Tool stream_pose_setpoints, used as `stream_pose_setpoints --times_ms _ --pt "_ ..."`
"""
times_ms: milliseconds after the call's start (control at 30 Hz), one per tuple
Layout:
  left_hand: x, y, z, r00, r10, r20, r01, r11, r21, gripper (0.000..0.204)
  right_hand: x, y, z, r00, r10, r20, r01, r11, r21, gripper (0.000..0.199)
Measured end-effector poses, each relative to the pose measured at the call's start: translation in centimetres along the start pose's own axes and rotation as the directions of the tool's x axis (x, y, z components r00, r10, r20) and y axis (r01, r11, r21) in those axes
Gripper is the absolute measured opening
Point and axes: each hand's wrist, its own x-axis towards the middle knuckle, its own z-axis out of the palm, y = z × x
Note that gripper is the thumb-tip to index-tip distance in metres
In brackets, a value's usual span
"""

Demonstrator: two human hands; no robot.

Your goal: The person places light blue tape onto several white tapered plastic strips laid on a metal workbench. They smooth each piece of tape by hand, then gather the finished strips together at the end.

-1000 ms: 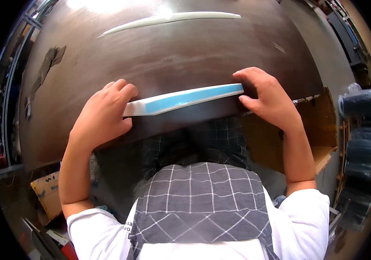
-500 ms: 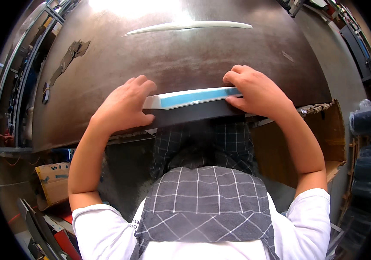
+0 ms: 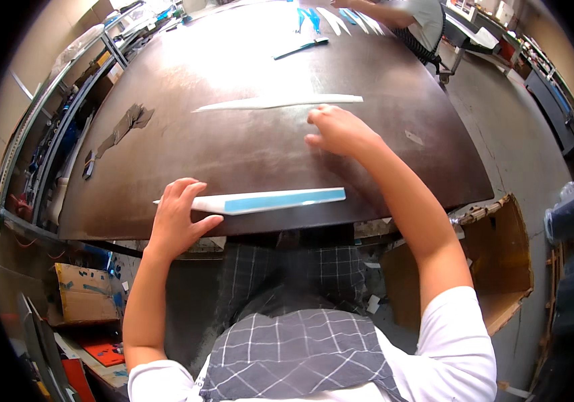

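A long white tapered strip (image 3: 217, 203) with a light blue band along its top lies near the table's front edge. My left hand (image 3: 178, 218) straddles its narrow left end, fingers on the far side and thumb on the near side, spread apart; the white tip pokes out past the hand. Farther back rests a second, thin white strip (image 3: 267, 103). My right hand (image 3: 342, 131) is in the air just on the near side of that strip's right part. Its fingers are bent, the thumb stands apart, and nothing shows between them.
The brown table (image 3: 247, 147) carries a torn dark piece (image 3: 126, 127) at left and a blue-black tool (image 3: 300, 49) farther back. More white and blue strips (image 3: 334, 21) lie by another person (image 3: 421, 23). Below the right edge stands an open cardboard box (image 3: 501, 261); shelving (image 3: 59, 114) lines the left.
My right hand has let go of the blue-banded strip and moved away toward the far strip. The left hand stays by its end. The view has tilted up, showing more of the far table.
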Motion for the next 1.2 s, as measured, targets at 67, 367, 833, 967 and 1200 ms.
stream_pose_setpoints --times_ms 67,367,833,967,1200 --pt "-0.8 -0.4 0.3 0.993 0.002 -0.121 -0.001 1.0 0.011 0.047 3.8 1.5 1.3 1.0 0.021 -0.023 -0.022 0.999 -0.041 0.036" --pt "-6.1 -0.5 0.8 0.932 -0.149 -0.331 0.134 0.989 -0.067 0.033 12.1 3.2 3.5 0.993 0.111 -0.037 -0.113 0.992 -0.051 0.023" --pt "-7.5 -6.9 -1.3 0.872 -0.088 -0.481 -0.038 0.968 -0.247 0.03 10.5 -2.8 0.1 0.987 -0.126 -0.1 0.133 0.989 0.063 0.04" --pt "-7.2 -10.0 -4.4 0.828 -0.139 -0.543 -0.073 0.934 -0.35 0.025 12.6 -16.5 0.8 0.873 -0.433 0.223 0.429 0.901 0.071 0.048" --pt "-17.1 -8.2 -5.9 0.625 -0.68 -0.384 0.241 0.636 -0.733 0.013 16.4 -39.2 7.3 0.64 -0.6 0.48 0.625 0.77 0.129 0.073"
